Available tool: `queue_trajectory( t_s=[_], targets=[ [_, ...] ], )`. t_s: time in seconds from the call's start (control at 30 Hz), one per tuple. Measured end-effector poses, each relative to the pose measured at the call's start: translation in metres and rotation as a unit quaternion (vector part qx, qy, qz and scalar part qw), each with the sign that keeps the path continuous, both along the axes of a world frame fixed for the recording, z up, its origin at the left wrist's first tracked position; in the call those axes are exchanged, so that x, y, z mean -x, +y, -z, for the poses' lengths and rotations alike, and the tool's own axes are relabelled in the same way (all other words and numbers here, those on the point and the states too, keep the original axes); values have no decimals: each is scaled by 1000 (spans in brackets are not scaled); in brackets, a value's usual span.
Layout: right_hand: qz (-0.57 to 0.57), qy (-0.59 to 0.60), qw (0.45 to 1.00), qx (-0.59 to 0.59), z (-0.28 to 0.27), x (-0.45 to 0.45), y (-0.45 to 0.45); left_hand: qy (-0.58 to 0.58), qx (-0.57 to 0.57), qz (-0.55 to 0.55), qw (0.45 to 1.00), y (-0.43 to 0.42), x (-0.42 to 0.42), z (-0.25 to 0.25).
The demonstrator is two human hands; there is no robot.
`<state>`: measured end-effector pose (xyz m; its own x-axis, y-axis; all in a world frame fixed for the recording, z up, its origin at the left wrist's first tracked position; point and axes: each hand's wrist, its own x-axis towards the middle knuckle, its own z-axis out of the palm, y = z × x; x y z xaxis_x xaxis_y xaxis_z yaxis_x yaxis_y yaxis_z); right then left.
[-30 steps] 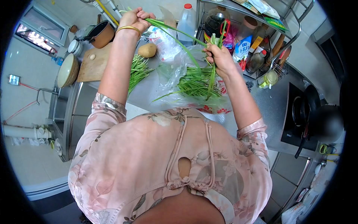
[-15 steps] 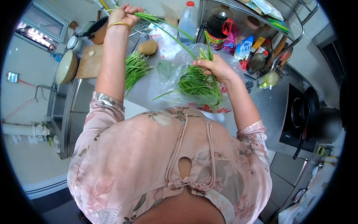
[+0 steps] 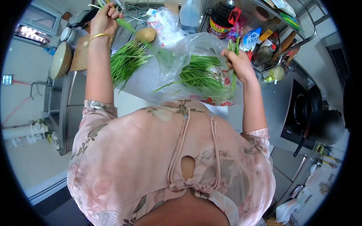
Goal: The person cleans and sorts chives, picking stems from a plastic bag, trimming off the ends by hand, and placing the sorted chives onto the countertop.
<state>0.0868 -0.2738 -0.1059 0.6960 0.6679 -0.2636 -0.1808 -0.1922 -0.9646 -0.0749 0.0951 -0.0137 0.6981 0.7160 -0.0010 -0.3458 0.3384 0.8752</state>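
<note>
My left hand (image 3: 106, 22), raised at the upper left, is closed round a few garlic chives; their leaves blur to the right. Bunched in my right hand (image 3: 239, 64) is a handful of garlic chives (image 3: 234, 46), held over the right side of a clear plastic bag (image 3: 167, 75). A large heap of garlic chives (image 3: 200, 71) lies on that bag, between my hands. Another pile of garlic chives (image 3: 127, 62) rests on the counter below my left hand, its pale ends toward the back.
A potato (image 3: 146, 35) sits behind the left pile, beside a white plastic bag (image 3: 166, 28). A cutting board (image 3: 80, 52) and a bowl (image 3: 62, 60) stand left. Bottles, including a dark sauce bottle (image 3: 220, 20), crowd the metal rack (image 3: 309, 35). Pans lie on the cooktop (image 3: 292, 109).
My hands have moved apart, the left one leftward and up, the right one rightward. The long chives stretched between them have come away from the right-hand bunch.
</note>
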Motion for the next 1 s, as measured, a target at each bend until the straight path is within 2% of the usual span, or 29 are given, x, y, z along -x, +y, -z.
queue_trajectory(
  t_s=[0.03,0.1,0.13,0.17,0.23,0.3,0.37,0.43,0.47,0.57,0.6,0.7,0.8,0.87,0.9,0.97,1.0],
  targets=[
    [-23,-31,999,26,6,0,-6,37,-60,4,998,-7,3,-1],
    [-74,-94,990,76,22,2,-12,186,-229,24,955,20,13,26],
    [-120,-101,975,158,31,-4,-15,298,-330,12,896,26,16,37],
    [-146,-103,967,184,43,-5,-14,402,-422,0,813,32,19,50],
    [-201,-110,945,232,70,-1,-10,467,-559,24,684,79,19,114],
    [-233,-230,902,282,107,3,-3,559,-575,51,595,74,22,136],
    [-246,-304,865,314,115,12,7,552,-552,74,621,69,27,153],
    [-240,-330,846,343,109,23,12,557,-578,74,592,60,30,163],
    [-252,-342,833,354,118,22,12,578,-545,120,596,65,30,169],
    [-219,-366,819,384,130,26,13,619,-580,107,518,70,35,193],
    [-212,-369,823,376,131,25,12,639,-565,123,508,62,35,184],
    [-190,-367,843,345,127,26,5,636,-559,84,525,63,34,184],
    [-179,-351,868,303,86,30,-2,593,-600,17,537,35,31,148],
    [-188,-347,873,287,57,29,-10,491,-570,16,659,27,20,135],
    [-181,-296,903,253,45,28,-14,434,-548,21,715,19,10,128],
    [-159,-194,951,180,24,25,-21,343,-450,132,814,-20,-7,95],
    [-158,-180,957,163,12,24,-23,294,-395,185,851,-43,-13,78]
  ],
)
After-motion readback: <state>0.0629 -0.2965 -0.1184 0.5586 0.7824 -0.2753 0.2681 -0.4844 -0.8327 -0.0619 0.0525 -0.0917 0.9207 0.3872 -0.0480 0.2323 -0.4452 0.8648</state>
